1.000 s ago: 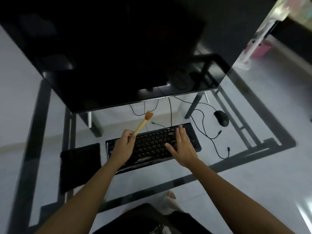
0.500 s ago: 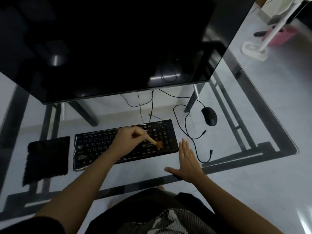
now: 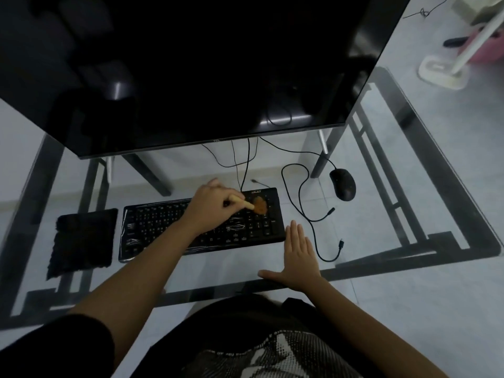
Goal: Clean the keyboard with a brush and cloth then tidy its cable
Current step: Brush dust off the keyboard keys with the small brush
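A black keyboard (image 3: 152, 230) lies on the glass table (image 3: 381, 214). My left hand (image 3: 211, 207) grips a small brush (image 3: 255, 206) by its pale handle, and the orange bristles press on the keys at the keyboard's upper right. My right hand (image 3: 298, 255) rests flat and open on the glass just off the keyboard's right front corner. A dark cloth (image 3: 81, 241) lies flat to the left of the keyboard. A loose black cable (image 3: 301, 205) loops on the glass to the right, ending in a plug near the table's front.
A large dark monitor (image 3: 204, 64) overhangs the back of the table. A black mouse (image 3: 343, 184) sits right of the keyboard, behind the cable loop. Several thin cables hang below the monitor. A white stand base (image 3: 441, 73) and pink item stand on the floor at far right.
My left hand brought the brush down from the air onto the keyboard's right side. My right hand came off the keys and settled on the glass. The brush shifted toward the upper right keys.
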